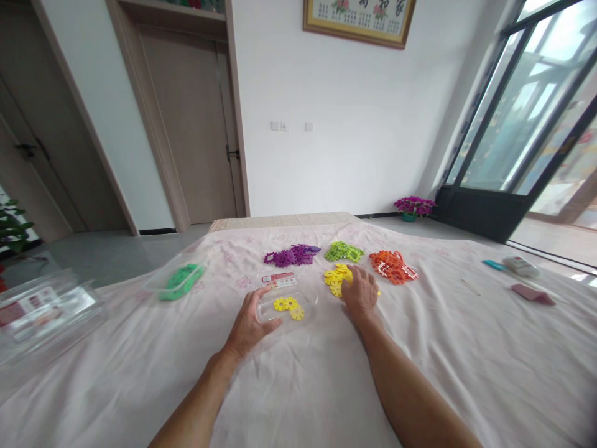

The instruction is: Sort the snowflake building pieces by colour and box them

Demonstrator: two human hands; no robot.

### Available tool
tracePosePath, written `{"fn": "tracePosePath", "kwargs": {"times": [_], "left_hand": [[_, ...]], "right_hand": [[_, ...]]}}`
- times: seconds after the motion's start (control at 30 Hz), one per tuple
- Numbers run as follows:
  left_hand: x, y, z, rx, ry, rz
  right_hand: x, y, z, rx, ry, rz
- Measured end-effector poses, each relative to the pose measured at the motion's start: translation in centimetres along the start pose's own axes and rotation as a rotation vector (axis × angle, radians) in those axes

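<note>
My left hand grips the left end of a small clear plastic box, with thumb and fingers around its rim. Inside that box lie a few yellow flower-shaped discs. To the right, my right hand rests on a pile of yellow flower-shaped plastic discs, its fingers curled down. Its fingertips are partly hidden, so I cannot make out what is between them. Just behind the box lies a clear lid with a red and white label.
Behind lie piles of purple pieces, light green pieces and orange-red pieces. A clear box holding green pieces stands left, near stacked clear containers. Several small items, including a pink cloth, lie right on the pale bedcover.
</note>
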State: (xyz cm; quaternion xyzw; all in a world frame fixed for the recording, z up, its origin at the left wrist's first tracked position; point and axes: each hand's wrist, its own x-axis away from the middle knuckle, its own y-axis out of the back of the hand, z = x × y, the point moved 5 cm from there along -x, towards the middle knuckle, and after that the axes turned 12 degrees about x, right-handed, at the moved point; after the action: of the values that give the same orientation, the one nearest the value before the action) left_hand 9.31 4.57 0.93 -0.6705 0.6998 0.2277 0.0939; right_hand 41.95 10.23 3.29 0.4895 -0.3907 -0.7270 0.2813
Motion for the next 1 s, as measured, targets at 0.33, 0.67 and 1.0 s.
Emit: {"fn": "tracePosePath", "kwargs": {"times": [0.33, 0.67, 1.0], "left_hand": [[0.0, 0.0, 0.0, -0.023, -0.015, 0.01], [0.1, 0.0, 0.0, -0.008, -0.013, -0.006], [0.0, 0.0, -0.2, -0.017, -0.012, -0.005]], "right_hand": [[-0.2, -1.4, -1.3, 0.109, -0.018, 0.18], [-0.2, -1.2, -1.2, 0.118, -0.02, 0.148], [-0.1, -1.3, -1.2, 0.106, 0.019, 0.153]]}}
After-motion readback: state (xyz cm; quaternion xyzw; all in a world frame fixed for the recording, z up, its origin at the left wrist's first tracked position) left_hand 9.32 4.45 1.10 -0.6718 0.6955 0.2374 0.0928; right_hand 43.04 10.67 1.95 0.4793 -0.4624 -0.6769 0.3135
